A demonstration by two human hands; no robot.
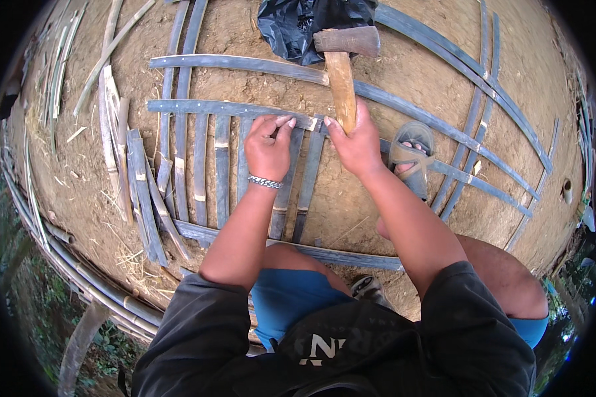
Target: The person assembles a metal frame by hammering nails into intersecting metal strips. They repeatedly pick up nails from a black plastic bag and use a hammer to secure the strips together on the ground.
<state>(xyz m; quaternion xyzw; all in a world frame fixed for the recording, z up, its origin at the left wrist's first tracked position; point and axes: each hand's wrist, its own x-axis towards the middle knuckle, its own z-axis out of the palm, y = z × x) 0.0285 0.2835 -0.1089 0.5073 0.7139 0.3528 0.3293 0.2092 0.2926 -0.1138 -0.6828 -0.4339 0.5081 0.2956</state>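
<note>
My right hand [359, 142] is wrapped round the wooden handle of a hatchet [341, 79], its dark metal head [348, 41] pointing away from me. My left hand [269, 147], with a chain bracelet at the wrist, is closed in a pinch over a grey split-bamboo slat [205, 106]. Whatever the fingertips pinch is too small to make out. Small pale dots, like nail heads, show along that slat. Several upright slats [222, 159] run from under it toward a near cross slat [324, 255]. My right thumb lies close to the slat's right end.
A black plastic bag [295, 30] lies beyond the hatchet head. More slats cross at the right [483, 86], beside my sandalled foot [412, 155]. Loose bamboo strips [142, 192] are piled at the left on bare earth. Long bamboo poles [99, 281] edge the ground at lower left.
</note>
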